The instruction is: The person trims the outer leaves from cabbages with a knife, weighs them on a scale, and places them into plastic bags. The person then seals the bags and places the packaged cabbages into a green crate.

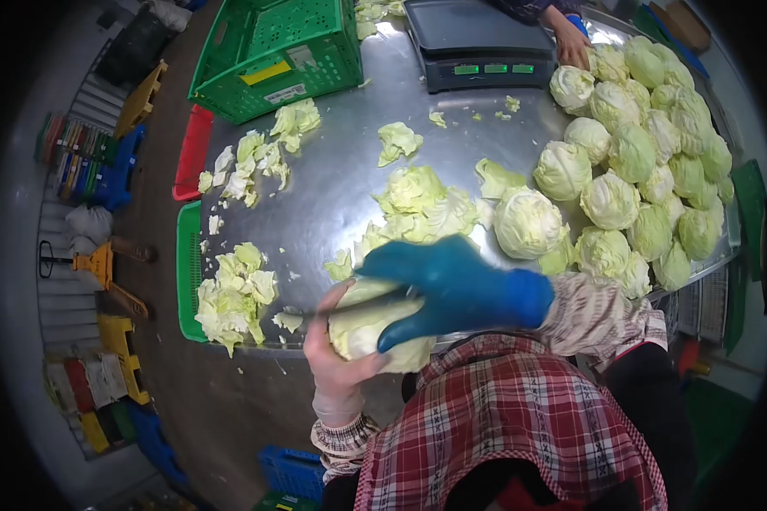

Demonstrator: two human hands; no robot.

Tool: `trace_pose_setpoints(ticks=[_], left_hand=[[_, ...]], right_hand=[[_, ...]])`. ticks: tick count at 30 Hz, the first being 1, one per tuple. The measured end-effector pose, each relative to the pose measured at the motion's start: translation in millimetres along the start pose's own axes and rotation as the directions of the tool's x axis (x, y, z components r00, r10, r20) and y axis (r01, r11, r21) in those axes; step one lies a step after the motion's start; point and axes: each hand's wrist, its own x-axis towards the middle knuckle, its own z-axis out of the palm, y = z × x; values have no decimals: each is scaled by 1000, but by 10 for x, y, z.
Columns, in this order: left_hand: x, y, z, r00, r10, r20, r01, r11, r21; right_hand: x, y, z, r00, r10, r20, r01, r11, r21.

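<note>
A pale green cabbage is held low over the near edge of the metal table. My left hand, bare, cups it from the left and below with curled fingers. From the right, my right hand in a blue-green glove reaches over it, thumb and fingers on either side. A grey blade-like strip, seemingly a knife, runs across the cabbage from the glove's palm; motion blurs it and its handle is hidden. Just beyond lie loose leaves and a whole cabbage.
Many cabbages are heaped on the table's right. A digital scale and green crate stand at the far side, where another person's hand touches the heap. Leaf scraps lie left, beside a green basket.
</note>
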Motion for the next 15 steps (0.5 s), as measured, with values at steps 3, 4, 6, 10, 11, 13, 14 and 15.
trace_pose_setpoints(ticks=[3,4,6,10,11,13,14,15], left_hand=[[15,-12,23,998,-5,57,0,996,92],[-19,-32,-14,997,-29,71,17,987,162],[-66,-103,-42,999,-2,52,-10,977,214],[-91,-167,-71,989,102,-111,-89,989,118],[-87,-153,-67,988,104,-115,-90,989,119],[-25,-124,-30,979,171,-109,-144,964,225],[-14,-123,-25,981,168,-96,-144,964,223],[-9,-120,-36,979,198,-53,-178,950,255]], right_hand=[[-56,150,176,991,-35,131,49,993,-109],[-79,268,210,991,-32,130,46,993,-112],[-142,481,214,993,82,-81,-81,997,19],[-138,526,-95,880,463,-107,-463,886,24],[-185,463,-58,924,367,-102,-369,929,2],[-233,254,37,971,203,-131,-196,979,60],[-209,183,99,986,116,-123,-116,993,7],[-196,150,128,994,28,-109,-33,998,-45]])
